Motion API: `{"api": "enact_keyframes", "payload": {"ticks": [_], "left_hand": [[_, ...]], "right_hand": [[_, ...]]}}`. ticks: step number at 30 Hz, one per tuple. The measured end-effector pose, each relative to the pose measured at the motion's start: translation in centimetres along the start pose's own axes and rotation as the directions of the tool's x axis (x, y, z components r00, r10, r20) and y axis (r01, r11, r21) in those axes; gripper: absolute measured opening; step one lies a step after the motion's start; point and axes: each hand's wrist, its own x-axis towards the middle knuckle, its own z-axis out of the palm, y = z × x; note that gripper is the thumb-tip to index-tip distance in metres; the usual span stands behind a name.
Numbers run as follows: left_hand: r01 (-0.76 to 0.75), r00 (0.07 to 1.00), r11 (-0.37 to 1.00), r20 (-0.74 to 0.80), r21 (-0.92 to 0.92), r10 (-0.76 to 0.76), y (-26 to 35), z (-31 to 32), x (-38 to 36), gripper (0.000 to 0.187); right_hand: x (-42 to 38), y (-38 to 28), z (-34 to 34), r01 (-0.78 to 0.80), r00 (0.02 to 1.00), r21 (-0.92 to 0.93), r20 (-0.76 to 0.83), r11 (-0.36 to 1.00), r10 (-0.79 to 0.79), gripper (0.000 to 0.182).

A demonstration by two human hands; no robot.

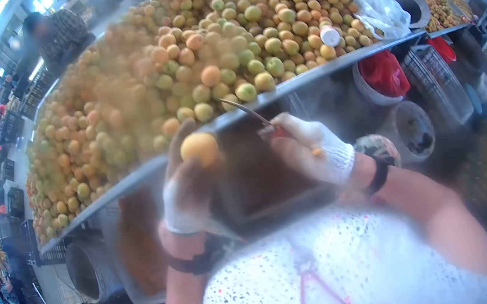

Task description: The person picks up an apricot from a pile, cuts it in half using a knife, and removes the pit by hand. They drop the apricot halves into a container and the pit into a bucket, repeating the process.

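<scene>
My left hand, in a white glove with a darkened palm, is closed around a smooth round yellow-orange fruit. Gloved in white too, my right hand grips the reddish handle of a small curved knife. Its thin blade points up and left, apart from the held fruit. A small orange scrap clings to the back of the right glove. Just beyond both hands lies a large heap of round green-orange fruit on a metal-edged table.
A white plastic bag and a small white-capped container lie on the heap's right side. Below the table edge stand a red-lined bucket, a clear bucket, crates and a bin. Another person is at the far left.
</scene>
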Motion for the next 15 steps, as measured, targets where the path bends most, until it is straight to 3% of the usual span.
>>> {"api": "enact_keyframes", "payload": {"ticks": [1,3,4,5,7,8,11,15], "left_hand": [[0.005,1.000,0.999,0.013,0.032,-0.005,0.3,0.4,-0.5,0.067],[0.001,1.000,1.000,0.027,0.021,-0.002,0.4,1.5,-1.3,0.065],[0.015,0.998,1.000,0.062,0.007,-0.016,0.4,1.6,-1.7,0.065],[0.030,0.995,1.000,0.099,-0.006,-0.029,0.4,1.8,-2.0,0.065],[0.016,0.993,1.000,0.116,0.025,-0.019,0.2,2.6,-2.5,0.064],[0.044,0.991,0.998,0.125,-0.043,-0.038,0.2,3.1,-2.7,0.063],[0.043,0.990,0.993,0.137,-0.106,-0.029,-0.2,3.8,-2.9,0.061],[0.024,0.983,0.999,0.182,-0.041,-0.016,-0.3,3.9,-3.1,0.059]], "right_hand": [[-0.5,0.1,1.0,-0.018,1.000,-0.003,0.005,1.000,0.018,0.009],[-0.7,0.1,2.4,0.038,0.994,0.217,-0.106,0.975,-0.016,0.011],[-1.1,-2.2,1.9,0.028,0.995,0.036,-0.097,0.999,-0.024,0.015],[-1.2,-1.9,2.5,0.026,0.995,0.036,-0.101,0.999,-0.022,0.015],[-1.3,-0.6,4.0,0.093,0.990,0.300,-0.129,0.949,-0.056,0.017],[-1.6,-3.5,3.0,0.120,0.985,0.133,-0.139,0.984,-0.101,0.018],[-1.6,-4.4,3.2,0.158,0.977,-0.018,-0.140,0.987,-0.159,0.020],[-1.8,-5.1,3.2,0.150,0.979,0.017,-0.144,0.989,-0.146,0.021]]}}
